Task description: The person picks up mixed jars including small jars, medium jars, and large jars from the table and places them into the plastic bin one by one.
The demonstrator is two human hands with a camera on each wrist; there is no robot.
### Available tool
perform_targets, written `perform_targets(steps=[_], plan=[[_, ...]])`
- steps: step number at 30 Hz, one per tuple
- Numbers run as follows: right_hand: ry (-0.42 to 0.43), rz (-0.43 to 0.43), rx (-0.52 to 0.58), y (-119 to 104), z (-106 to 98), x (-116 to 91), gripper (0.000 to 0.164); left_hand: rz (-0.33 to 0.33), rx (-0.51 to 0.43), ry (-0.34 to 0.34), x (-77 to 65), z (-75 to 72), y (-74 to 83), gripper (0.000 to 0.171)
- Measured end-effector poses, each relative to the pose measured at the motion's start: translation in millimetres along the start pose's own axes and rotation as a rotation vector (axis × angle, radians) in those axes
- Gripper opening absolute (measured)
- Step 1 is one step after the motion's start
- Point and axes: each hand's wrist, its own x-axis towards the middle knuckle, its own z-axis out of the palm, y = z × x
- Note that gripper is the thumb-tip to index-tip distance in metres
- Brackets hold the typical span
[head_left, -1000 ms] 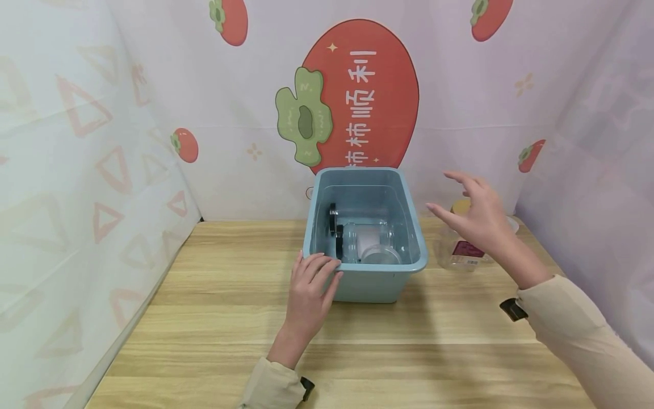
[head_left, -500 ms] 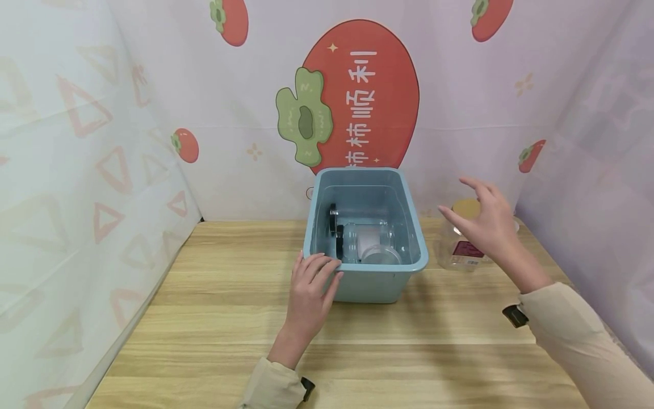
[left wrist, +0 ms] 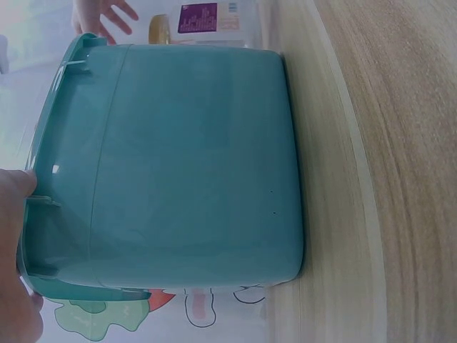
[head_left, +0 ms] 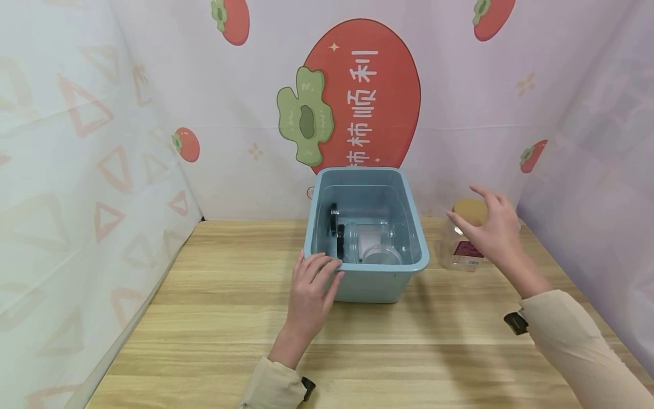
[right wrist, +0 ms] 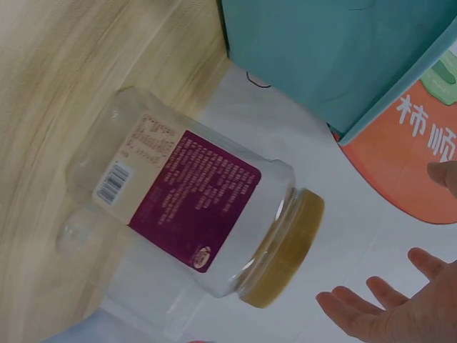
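A blue plastic bin stands on the table, with clear jars inside it. My left hand grips its near left rim, fingers over the edge and thumb on the outside. Two black lids show on jars lying on their sides in the bin. To the right of the bin a clear plastic jar stands upright, with a gold lid and a purple label. My right hand hovers by that lid, thumb and fingers spread wide, apart from the jar and holding nothing.
Another clear container, partly hidden, stands behind the labelled jar. A printed cloth hangs close behind the bin, and further cloth walls close off both sides of the wooden table.
My right hand has moved right and slightly down, closer to the gold-lidded jar, its fingers still spread. The left hand and the bin have stayed in place.
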Motion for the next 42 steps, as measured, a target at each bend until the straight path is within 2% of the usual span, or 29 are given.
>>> perform_targets(steps=[11,26,42], plan=[[0.029,0.015,-0.001,16.1,5.6,-8.3,0.073,0.011,0.016,0.012,-1.3,1.7,-0.8,0.025],[0.046,0.076,0.001,30.7,15.5,-16.5,0.071,-0.005,0.012,-0.003,-0.6,0.2,0.2,0.023],[0.005,0.166,0.021,45.3,27.6,-15.8,0.079,-0.002,0.017,-0.006,-0.2,-0.8,0.6,0.023]])
